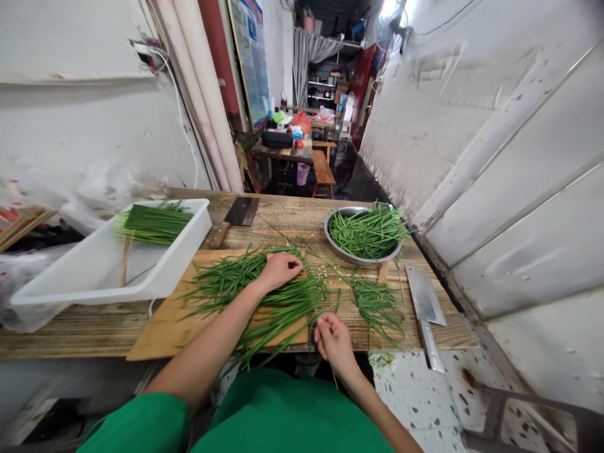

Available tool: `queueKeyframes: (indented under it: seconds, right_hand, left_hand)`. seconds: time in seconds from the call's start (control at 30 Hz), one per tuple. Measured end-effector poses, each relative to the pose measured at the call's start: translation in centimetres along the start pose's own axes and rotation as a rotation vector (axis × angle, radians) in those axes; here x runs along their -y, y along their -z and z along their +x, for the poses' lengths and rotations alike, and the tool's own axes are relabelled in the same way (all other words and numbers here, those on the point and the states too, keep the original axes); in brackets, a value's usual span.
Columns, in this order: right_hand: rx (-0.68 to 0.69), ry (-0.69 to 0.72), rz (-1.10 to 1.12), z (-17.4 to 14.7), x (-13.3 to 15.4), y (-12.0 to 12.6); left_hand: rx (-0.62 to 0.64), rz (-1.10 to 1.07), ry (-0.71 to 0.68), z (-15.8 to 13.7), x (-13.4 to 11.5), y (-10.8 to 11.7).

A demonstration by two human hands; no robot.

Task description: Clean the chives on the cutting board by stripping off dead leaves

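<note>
A spread pile of garlic chives point(287, 302) lies across the wooden cutting board point(165, 314), with small pale bits at its right end. My left hand point(282, 270) rests over the pile, its fingers curled into a pinch; whatever is between them is too small to make out. Near the table's front edge, my right hand point(334, 340) is closed, and a thin green chive runs to its fingertips. Right of the board lies a smaller bunch of chives point(377, 308). Beyond it, a metal bowl point(352, 257) is heaped with loose green chives point(368, 233).
To the left, a white plastic tray point(160, 277) holds a neat bundle of chives point(158, 221). A dark-bladed cleaver point(236, 217) lies behind the board. Another cleaver point(427, 308) lies at the right, its metal handle past the front edge. A white wall point(481, 157) rises on the right.
</note>
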State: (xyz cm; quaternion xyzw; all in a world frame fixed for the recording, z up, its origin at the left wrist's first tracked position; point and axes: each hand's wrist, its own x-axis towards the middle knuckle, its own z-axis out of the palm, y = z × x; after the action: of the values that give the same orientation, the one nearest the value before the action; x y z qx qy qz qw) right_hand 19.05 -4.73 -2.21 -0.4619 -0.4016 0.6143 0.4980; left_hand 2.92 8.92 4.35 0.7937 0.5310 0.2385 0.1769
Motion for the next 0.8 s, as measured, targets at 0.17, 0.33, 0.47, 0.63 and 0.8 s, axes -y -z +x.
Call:
queueKeyframes:
  seconds: [0.17, 0.33, 0.47, 0.63, 0.8]
  right_hand:
    - [-0.009, -0.003, -0.007, -0.06, 0.21, -0.13]
    - [-0.013, -0.004, -0.014, -0.07, 0.33, -0.21]
    - [-0.008, 0.006, -0.018, -0.1, 0.38, -0.19]
    - [-0.01, 0.006, -0.017, -0.14, 0.53, -0.26]
    - [-0.017, 0.0, -0.006, -0.14, 0.66, -0.35]
  left_hand:
    - [0.012, -0.005, -0.024, -0.13, 0.18, 0.06]
    - [0.001, 0.005, -0.03, -0.23, 0.27, 0.11]
    - [-0.01, -0.003, -0.015, -0.32, 0.23, 0.13]
    - [0.006, -0.015, -0.031, -0.37, 0.33, 0.13]
    - [-0.014, 0.007, -0.038, -0.51, 0.25, 0.07]
